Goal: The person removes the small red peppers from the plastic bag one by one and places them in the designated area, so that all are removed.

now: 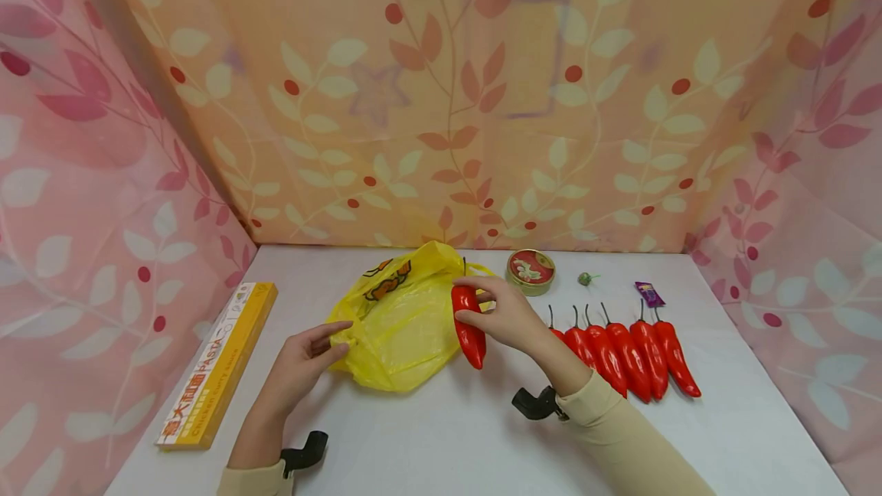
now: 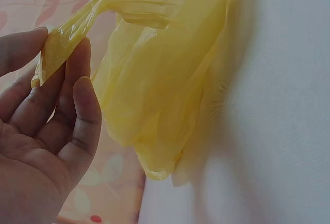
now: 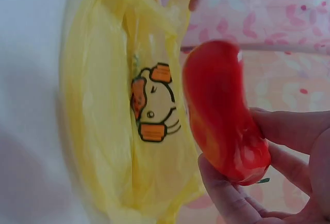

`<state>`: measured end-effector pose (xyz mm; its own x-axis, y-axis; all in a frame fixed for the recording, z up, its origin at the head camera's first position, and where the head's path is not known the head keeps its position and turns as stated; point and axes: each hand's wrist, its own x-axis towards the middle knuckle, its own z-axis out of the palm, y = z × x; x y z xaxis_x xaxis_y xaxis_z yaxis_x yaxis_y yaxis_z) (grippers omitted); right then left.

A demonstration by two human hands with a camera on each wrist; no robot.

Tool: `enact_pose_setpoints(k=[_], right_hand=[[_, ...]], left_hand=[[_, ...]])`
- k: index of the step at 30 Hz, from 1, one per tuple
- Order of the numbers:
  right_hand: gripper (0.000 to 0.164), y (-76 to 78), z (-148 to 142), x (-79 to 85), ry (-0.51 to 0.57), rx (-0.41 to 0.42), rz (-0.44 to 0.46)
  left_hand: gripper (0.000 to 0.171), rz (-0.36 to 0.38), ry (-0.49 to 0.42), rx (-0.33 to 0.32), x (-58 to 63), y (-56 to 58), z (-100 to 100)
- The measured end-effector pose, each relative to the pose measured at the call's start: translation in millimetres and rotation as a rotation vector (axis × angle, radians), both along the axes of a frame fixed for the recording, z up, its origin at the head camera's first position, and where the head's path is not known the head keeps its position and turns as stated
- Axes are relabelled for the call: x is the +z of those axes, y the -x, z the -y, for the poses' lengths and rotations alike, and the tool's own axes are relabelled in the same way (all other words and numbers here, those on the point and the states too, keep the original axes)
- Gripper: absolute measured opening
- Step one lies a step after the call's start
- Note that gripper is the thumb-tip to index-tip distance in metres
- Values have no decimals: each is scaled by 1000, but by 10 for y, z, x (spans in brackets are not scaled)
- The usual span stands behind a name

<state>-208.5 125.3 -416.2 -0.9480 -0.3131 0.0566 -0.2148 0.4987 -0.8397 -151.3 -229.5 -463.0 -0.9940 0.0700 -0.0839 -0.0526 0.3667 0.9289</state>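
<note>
My left hand (image 1: 299,366) pinches a handle of the yellow plastic bag (image 1: 406,343); in the left wrist view the gathered handle (image 2: 64,41) lies between thumb and fingers. The bag's mouth gapes, and a cartoon print (image 3: 154,102) shows on it in the right wrist view. With thumb and fingers, my right hand (image 1: 506,316) holds a red chili pepper (image 1: 470,331) by its upper part, stem up and tip down, overlapping the bag's right side in the head view. To the right, several more red peppers (image 1: 627,358) lie in a row, one partly hidden by my right forearm.
A yellow pasta box (image 1: 220,366) lies along the left side. Behind the peppers are a round red and gold tin (image 1: 530,272), a small green lollipop-like item (image 1: 586,279) and a purple packet (image 1: 650,294). Patterned cloth walls (image 1: 441,98) enclose the white table (image 1: 427,442).
</note>
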Motion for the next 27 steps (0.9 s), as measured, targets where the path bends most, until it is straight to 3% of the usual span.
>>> enact_pose_setpoints(k=[8, 18, 27], right_hand=[[56, -163, -302, -128, -109, -93, -23], [55, -333, -659, -339, -310, -137, -76], [55, -412, -752, -520, -528, -198, -156]], left_hand=[[44, 17, -9, 5, -14, -5, -10], [45, 2, 2, -1, -17, 9, -18], [46, 16, 4, -4, -20, 18, -16]])
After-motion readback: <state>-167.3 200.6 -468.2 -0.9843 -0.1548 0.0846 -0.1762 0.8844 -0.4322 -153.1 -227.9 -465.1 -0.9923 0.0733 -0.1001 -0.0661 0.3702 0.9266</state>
